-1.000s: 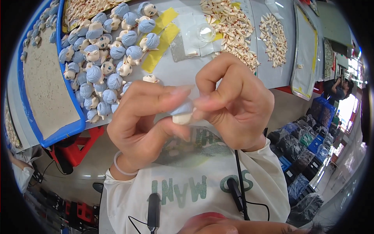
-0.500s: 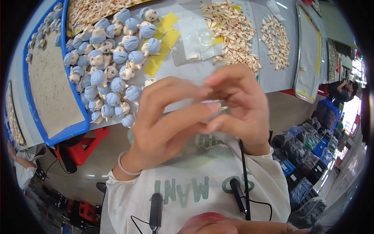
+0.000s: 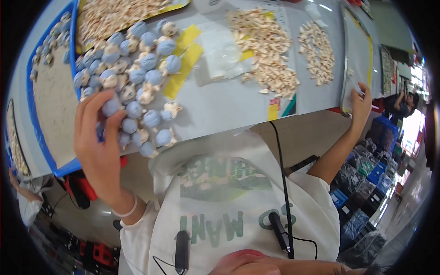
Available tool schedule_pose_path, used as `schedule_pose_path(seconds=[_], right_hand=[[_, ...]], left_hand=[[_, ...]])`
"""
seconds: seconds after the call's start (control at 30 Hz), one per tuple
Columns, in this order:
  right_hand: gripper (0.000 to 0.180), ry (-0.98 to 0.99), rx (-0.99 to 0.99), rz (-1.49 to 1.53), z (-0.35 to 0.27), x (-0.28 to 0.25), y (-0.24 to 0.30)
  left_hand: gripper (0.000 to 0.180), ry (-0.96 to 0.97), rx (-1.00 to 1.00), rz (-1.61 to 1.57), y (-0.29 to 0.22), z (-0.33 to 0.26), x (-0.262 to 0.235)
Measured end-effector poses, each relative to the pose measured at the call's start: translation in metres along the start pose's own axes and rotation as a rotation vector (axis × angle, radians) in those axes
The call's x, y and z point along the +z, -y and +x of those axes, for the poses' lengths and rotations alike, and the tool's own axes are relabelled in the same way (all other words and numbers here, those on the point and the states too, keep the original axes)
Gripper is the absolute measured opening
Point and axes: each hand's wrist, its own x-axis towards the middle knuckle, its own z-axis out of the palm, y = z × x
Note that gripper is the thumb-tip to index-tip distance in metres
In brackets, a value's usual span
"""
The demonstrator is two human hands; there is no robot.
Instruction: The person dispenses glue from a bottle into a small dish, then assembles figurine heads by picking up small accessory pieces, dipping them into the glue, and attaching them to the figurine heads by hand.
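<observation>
My left hand (image 3: 97,137) is at the near left of the table, thumb and fingers closed round a blue-haired doll head (image 3: 111,107) in a heap of similar small doll figures (image 3: 137,75). Stretched far to the right, my right hand (image 3: 362,104) is at the near end of a yellow-edged tray (image 3: 347,64). Its fingertips pinch a small pale-blue piece (image 3: 360,93), too small to tell its kind.
Piles of small cream-coloured pieces (image 3: 270,55) lie at the back middle, with a smaller pile (image 3: 316,52) to the right. Yellow tape strips (image 3: 183,71) mark the table. A blue-rimmed tray (image 3: 39,117) stands left. Bagged crates (image 3: 362,169) stand on the floor at right.
My hands were together before my chest and have moved apart. The left has gone to the doll heap and closed on a doll head; the right has reached out to the tray.
</observation>
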Motion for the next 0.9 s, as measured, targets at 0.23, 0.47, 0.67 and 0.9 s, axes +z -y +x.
schedule_pose_path(seconds=[0.23,0.47,0.67,0.9], right_hand=[[0.023,-0.028,-0.293,0.454,-0.029,-0.023,0.118],[0.017,0.263,-0.637,0.474,-0.036,0.02,0.183],[0.013,0.261,-0.671,0.435,-0.034,0.028,0.191],[0.009,-0.068,-0.975,0.222,-0.027,0.032,0.192]], left_hand=[[0.026,-0.163,0.055,-0.331,0.013,-0.009,-0.001],[0.023,0.053,-0.033,-1.139,-0.004,-0.013,0.027],[0.039,0.085,0.011,-1.263,-0.019,-0.013,0.041],[0.037,0.16,-0.236,-1.44,-0.033,-0.011,0.044]])
